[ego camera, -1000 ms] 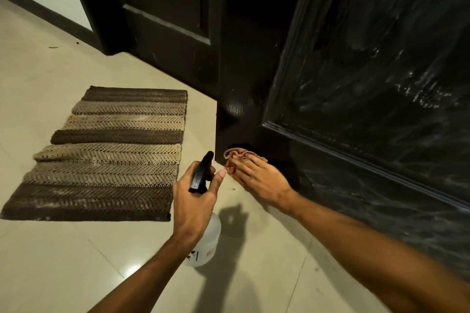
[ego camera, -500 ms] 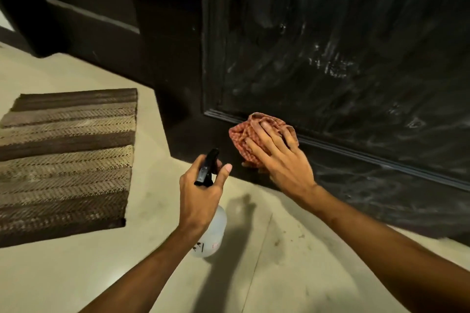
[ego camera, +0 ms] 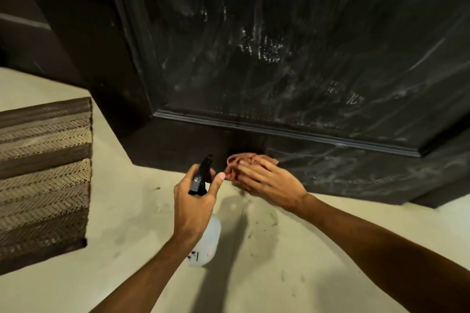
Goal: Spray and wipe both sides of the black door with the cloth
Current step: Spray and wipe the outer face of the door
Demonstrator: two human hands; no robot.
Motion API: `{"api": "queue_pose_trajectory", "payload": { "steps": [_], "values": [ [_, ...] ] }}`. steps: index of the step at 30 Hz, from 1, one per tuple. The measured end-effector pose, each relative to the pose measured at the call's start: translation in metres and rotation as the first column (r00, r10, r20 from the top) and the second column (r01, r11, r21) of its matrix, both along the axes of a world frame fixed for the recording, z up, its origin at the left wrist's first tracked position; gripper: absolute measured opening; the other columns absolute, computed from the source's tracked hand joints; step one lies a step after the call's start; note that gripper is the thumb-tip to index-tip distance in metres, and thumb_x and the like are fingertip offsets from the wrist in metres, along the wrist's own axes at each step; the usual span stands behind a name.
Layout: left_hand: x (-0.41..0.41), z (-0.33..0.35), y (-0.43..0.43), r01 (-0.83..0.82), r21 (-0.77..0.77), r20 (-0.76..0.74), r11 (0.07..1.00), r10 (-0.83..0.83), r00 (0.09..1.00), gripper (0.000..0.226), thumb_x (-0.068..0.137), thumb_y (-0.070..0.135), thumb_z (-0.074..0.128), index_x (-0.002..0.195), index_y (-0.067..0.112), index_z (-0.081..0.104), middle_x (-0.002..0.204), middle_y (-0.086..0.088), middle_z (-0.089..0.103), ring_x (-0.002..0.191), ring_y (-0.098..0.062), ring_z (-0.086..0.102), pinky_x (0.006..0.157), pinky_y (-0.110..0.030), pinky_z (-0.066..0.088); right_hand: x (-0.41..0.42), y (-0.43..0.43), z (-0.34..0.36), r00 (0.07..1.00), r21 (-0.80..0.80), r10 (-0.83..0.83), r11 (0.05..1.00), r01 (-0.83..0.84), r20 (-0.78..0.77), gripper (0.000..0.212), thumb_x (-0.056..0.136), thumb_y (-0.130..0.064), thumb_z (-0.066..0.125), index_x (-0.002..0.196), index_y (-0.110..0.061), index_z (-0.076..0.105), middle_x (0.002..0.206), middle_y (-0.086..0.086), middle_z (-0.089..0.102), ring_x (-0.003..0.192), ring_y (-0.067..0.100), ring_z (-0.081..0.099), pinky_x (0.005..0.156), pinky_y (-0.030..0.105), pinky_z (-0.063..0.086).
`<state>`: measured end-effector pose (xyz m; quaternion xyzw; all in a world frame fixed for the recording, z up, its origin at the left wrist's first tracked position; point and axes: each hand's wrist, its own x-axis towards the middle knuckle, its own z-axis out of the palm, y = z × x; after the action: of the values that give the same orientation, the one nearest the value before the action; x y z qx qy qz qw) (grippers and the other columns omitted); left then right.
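Note:
The black door (ego camera: pixel 292 58) fills the upper view, its panel streaked with wet smears and droplets. My right hand (ego camera: pixel 264 179) presses a reddish checked cloth (ego camera: pixel 239 161) flat against the door's bottom rail, just above the floor; the hand is blurred with motion and covers most of the cloth. My left hand (ego camera: pixel 194 198) grips a spray bottle, its black trigger head (ego camera: pixel 202 176) pointing toward the door and its translucent white body (ego camera: pixel 207 241) hanging below my palm.
A brown striped woven mat (ego camera: pixel 43 180) lies on the pale tiled floor (ego camera: pixel 267 249) at the left. A dark door frame (ego camera: pixel 76 33) stands left of the door. Small specks of dirt dot the floor under my arms.
My right hand has slid the cloth down from the panel moulding to the bottom rail. The view has moved closer to the door. My left hand keeps hold of the bottle.

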<state>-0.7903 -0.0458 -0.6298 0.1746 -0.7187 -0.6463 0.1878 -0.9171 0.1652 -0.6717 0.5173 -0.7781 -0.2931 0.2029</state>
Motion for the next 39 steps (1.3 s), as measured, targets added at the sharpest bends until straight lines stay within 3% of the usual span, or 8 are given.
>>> {"api": "queue_pose_trajectory", "payload": {
  "steps": [5,11,15,18,21,25,28,39],
  "values": [
    [-0.009,0.009,0.016,0.065,0.019,0.009,0.998,-0.065,0.998,0.013,0.089,0.027,0.081,0.093,0.022,0.069,0.070,0.010,0.067,0.055,-0.010,0.057,0.061,-0.030,0.049,-0.007,0.038,0.032,0.993,-0.258,-0.002,0.966,-0.029,-0.119,0.063,0.093,-0.006,0.054,0.154,-0.016,0.040,0.161,0.013,0.035,0.149,0.030,0.032,0.127,0.049,0.001],
    [-0.009,-0.004,0.037,0.114,-0.012,0.045,0.993,-0.113,0.993,0.013,0.091,0.025,0.080,0.089,0.018,0.069,0.064,0.009,0.064,0.056,-0.011,0.059,0.057,-0.028,0.049,0.025,0.073,0.010,0.935,-0.839,-0.338,0.473,0.268,0.108,0.057,0.075,0.002,0.071,0.128,-0.015,0.059,0.138,0.020,0.042,0.128,0.040,0.043,0.106,0.057,0.041],
    [-0.019,-0.004,0.066,0.267,-0.099,0.093,0.958,-0.259,0.961,0.019,0.089,0.024,0.083,0.082,0.015,0.068,0.071,-0.004,0.067,0.064,-0.019,0.061,0.068,-0.036,0.052,0.043,0.082,0.007,0.762,-0.805,-0.306,-0.395,0.443,0.570,0.058,0.071,0.010,0.068,0.125,-0.008,0.055,0.134,0.020,0.042,0.125,0.036,0.045,0.111,0.039,0.038],
    [-0.025,0.002,0.088,0.424,-0.220,0.138,0.879,-0.402,0.905,0.024,0.086,0.029,0.086,0.083,0.016,0.066,0.071,0.001,0.066,0.064,-0.010,0.059,0.067,-0.026,0.049,0.020,0.110,0.015,0.738,-0.219,-0.002,-0.956,0.197,0.675,0.047,0.090,-0.001,0.056,0.134,-0.017,0.049,0.129,0.025,0.055,0.108,0.042,0.065,0.097,0.053,0.054],
    [-0.031,0.006,0.100,0.433,-0.313,0.165,0.845,-0.401,0.901,0.024,0.088,0.031,0.084,0.080,0.018,0.065,0.066,0.006,0.061,0.060,-0.009,0.054,0.060,-0.023,0.043,0.001,0.131,-0.001,0.702,0.022,0.236,-0.954,0.300,0.672,0.053,0.088,-0.016,0.049,0.139,-0.029,0.041,0.120,0.028,0.067,0.088,0.045,0.073,0.068,0.054,0.062],
    [-0.038,0.016,0.114,0.376,-0.342,0.128,0.861,-0.354,0.927,0.024,0.086,0.028,0.086,0.081,0.018,0.064,0.069,0.006,0.065,0.061,-0.006,0.060,0.060,-0.019,0.047,0.036,0.058,-0.021,0.708,-0.325,0.198,-0.783,0.530,0.678,0.064,0.085,-0.011,0.053,0.146,-0.022,0.037,0.140,0.011,0.052,0.125,0.028,0.056,0.107,0.036,0.046],
    [-0.038,0.027,0.122,0.368,-0.276,0.086,0.888,-0.358,0.930,0.020,0.084,0.024,0.087,0.091,0.019,0.069,0.081,0.007,0.073,0.080,-0.003,0.071,0.070,-0.008,0.051,0.059,0.022,-0.002,0.620,-0.322,0.328,-0.632,0.704,0.713,0.043,0.081,0.006,0.054,0.115,-0.019,0.048,0.103,0.005,0.067,0.090,0.012,0.066,0.083,0.026,0.051],
    [-0.025,0.033,0.090,0.396,-0.289,0.097,0.872,-0.385,0.918,0.020,0.087,0.024,0.083,0.102,0.025,0.071,0.089,0.015,0.076,0.090,-0.007,0.073,0.077,-0.030,0.061,0.059,-0.034,0.005,0.542,-0.184,0.394,-0.658,0.730,0.742,0.028,0.094,-0.007,0.060,0.106,-0.030,0.050,0.100,-0.005,0.070,0.095,0.014,0.069,0.085,0.033,0.057]
  ]
}}
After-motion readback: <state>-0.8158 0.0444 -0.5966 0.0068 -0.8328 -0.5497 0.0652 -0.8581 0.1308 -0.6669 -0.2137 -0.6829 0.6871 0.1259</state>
